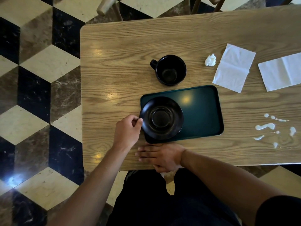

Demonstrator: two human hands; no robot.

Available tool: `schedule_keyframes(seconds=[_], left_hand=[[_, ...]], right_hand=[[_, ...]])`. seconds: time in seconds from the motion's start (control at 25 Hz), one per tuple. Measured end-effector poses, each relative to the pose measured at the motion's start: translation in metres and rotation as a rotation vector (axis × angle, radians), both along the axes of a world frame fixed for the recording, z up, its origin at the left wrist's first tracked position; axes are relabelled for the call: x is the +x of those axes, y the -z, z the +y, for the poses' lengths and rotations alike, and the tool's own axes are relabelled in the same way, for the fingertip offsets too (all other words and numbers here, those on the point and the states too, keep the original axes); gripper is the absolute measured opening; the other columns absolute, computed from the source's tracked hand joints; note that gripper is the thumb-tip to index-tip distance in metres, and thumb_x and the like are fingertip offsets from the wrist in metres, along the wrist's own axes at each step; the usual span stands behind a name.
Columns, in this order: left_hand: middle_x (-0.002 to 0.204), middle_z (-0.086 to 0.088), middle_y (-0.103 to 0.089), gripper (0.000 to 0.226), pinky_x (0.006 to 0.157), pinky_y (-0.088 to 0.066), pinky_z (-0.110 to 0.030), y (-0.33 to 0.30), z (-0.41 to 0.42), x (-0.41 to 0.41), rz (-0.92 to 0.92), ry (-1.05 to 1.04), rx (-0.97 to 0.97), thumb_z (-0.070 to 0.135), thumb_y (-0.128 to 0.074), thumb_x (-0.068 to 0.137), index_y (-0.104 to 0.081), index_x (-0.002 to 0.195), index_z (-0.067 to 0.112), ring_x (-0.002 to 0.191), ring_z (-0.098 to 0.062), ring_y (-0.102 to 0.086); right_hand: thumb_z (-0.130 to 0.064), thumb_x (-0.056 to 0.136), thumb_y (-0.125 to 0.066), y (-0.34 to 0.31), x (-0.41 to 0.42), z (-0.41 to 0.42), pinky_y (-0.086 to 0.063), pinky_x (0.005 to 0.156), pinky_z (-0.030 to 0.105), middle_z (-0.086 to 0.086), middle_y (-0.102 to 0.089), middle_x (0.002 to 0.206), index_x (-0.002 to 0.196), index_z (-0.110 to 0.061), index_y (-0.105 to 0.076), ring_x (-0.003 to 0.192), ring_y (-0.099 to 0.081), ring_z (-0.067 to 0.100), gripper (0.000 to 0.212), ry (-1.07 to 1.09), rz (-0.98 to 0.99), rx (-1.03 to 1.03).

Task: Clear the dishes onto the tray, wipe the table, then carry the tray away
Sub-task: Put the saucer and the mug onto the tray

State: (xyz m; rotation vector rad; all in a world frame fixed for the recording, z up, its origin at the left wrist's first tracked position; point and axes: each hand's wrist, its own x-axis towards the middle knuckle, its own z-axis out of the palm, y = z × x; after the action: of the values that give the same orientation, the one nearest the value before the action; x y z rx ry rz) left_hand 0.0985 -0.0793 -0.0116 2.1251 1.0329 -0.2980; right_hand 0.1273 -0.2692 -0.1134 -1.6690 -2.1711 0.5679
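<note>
Black saucer [162, 117] sits on the left end of the dark green tray [202, 111], its rim overhanging the tray's left edge a little. The left hand [128, 129] is curled at that rim, thumb and forefinger closed to a pinch right at the saucer's edge; whether the fingers [138, 122] truly grip it or only touch it is hard to say. The right hand [160, 158] lies flat on the bench [114, 62] just below the tray's near edge, fingers stretched out together and pointing left, holding nothing.

One black cup [170, 70] stands upright beyond the tray's far edge, close to it but apart, handle turned up and left. Right of the tray's far corner lie two white napkins [233, 67], spread flat, and one small crumpled white wad [210, 60] beside the nearer one. Right of the tray, white spill [265, 126] streaks the wood in several blots.

Most of the tray's right part is bare. Bench to the left of the tray and beyond the cup is open wood up to the rounded corners.
</note>
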Motion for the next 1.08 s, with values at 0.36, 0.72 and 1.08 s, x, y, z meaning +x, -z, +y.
schedule_keyframes(seconds=[0.36,0.72,1.08], left_hand=[[0.058,0.003,-0.070,0.018,0.063,-0.062,-0.038,0.003,-0.004,-0.006,-0.017,0.018,-0.043,0.024,-0.064,0.100,-0.071,0.088,0.015,0.050,-0.008,-0.069],[0.065,0.004,-0.073,0.026,0.069,-0.060,-0.036,-0.007,-0.005,-0.003,0.028,-0.031,-0.030,0.038,-0.066,0.094,-0.075,0.083,0.017,0.061,-0.012,-0.070],[0.115,-0.013,-0.066,0.023,0.097,-0.050,-0.039,0.037,0.055,0.048,-0.326,0.212,0.452,0.014,-0.056,0.096,-0.068,0.114,0.003,0.111,-0.030,-0.061]], right_hand=[[-0.028,0.098,-0.050,0.000,0.000,-0.001,-0.014,0.128,0.042,0.010,-0.038,0.161,0.148,-0.006,-0.048,0.153,-0.027,0.027,0.055,0.011,0.024,0.020],[-0.024,0.096,-0.057,-0.004,0.000,0.000,-0.026,0.124,0.047,0.011,-0.042,0.159,0.145,-0.006,-0.052,0.152,-0.032,0.027,0.053,0.024,0.039,0.021],[-0.024,0.094,-0.053,-0.055,-0.026,-0.002,-0.061,0.062,0.038,0.005,-0.070,0.117,0.116,-0.011,-0.066,0.096,-0.071,0.023,0.028,0.385,0.222,-0.033]])
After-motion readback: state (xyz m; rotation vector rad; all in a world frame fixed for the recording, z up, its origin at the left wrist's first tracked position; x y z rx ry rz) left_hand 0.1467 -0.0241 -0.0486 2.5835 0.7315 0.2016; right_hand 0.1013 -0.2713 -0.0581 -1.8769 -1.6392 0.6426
